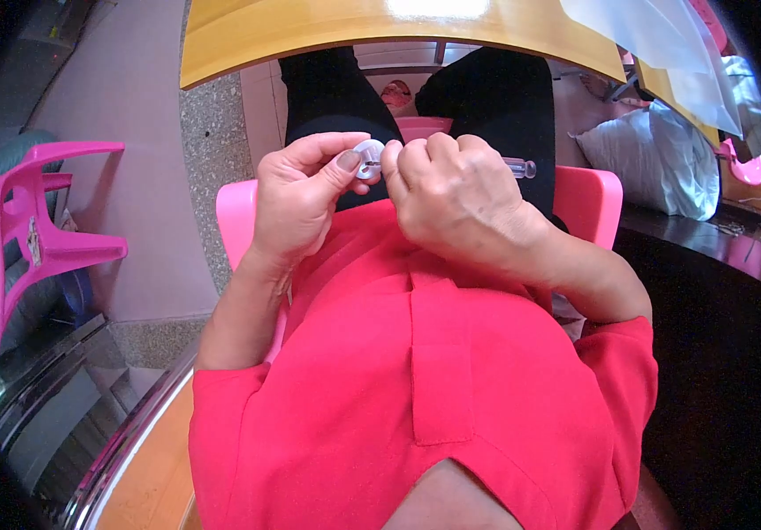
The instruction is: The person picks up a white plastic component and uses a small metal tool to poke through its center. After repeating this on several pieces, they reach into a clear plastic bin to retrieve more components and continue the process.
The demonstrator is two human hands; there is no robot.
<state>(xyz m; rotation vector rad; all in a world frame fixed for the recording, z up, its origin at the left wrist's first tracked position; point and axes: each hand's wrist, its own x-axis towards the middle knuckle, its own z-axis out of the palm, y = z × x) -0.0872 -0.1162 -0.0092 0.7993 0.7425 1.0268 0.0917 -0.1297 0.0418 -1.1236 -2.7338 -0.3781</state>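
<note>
My left hand [299, 190] pinches a small round whitish plastic piece [366, 150] between thumb and fingers, just above my lap. Closed in a fist, my right hand [467, 190] grips a screwdriver [522, 167], whose clear handle end sticks out past the little-finger side. A thin dark tip points left from this fist and meets the plastic piece; whether it sits inside the piece or only touches it, I cannot tell. Most of the screwdriver is hidden by my fingers.
A yellow wooden table [310, 40] spans the area ahead of my knees, with translucent sheeting [663, 44] over its right side. To the left stands a pink plastic chair [36, 230]. A white sack [654, 163] rests at right. Something pink [425, 128] lies between my legs.
</note>
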